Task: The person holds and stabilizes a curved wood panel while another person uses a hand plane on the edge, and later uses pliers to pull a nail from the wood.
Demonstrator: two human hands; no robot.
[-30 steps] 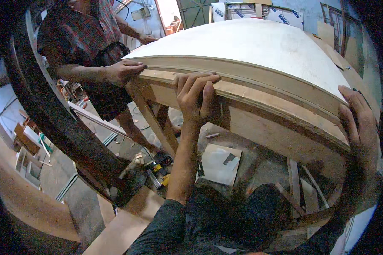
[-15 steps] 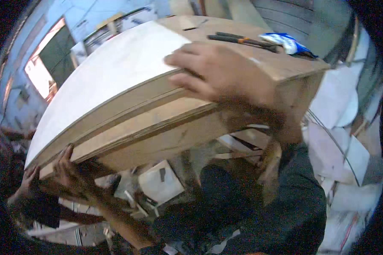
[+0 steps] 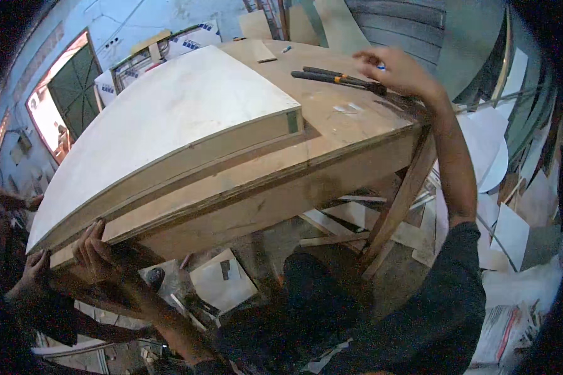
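Note:
A white-topped wooden panel (image 3: 187, 106) with a curved far side lies on the plywood-topped workbench (image 3: 363, 134). My left hand (image 3: 97, 253) is closed on the bench's near edge toward its left end, fingers over the top, just below the panel's side. At the far right my right hand (image 3: 394, 74) is above the bench top, its fingers bent and apart. A bit of blue shows between finger and thumb; whatever lies behind the hand is hidden. Beside it are pincers (image 3: 334, 76) with black and orange handles, their head close to my hand.
Another person's hand (image 3: 34, 269) is at the bench's left corner, and a further hand (image 3: 34, 201) shows beyond it. A small wood strip (image 3: 263, 53) lies behind the panel. Offcuts (image 3: 225, 281) cover the floor, with white sheets (image 3: 510, 234) at the right.
My right hand has left the panel's right end and moved right, over where a blue and white packet was visible. My left hand stays on the bench edge.

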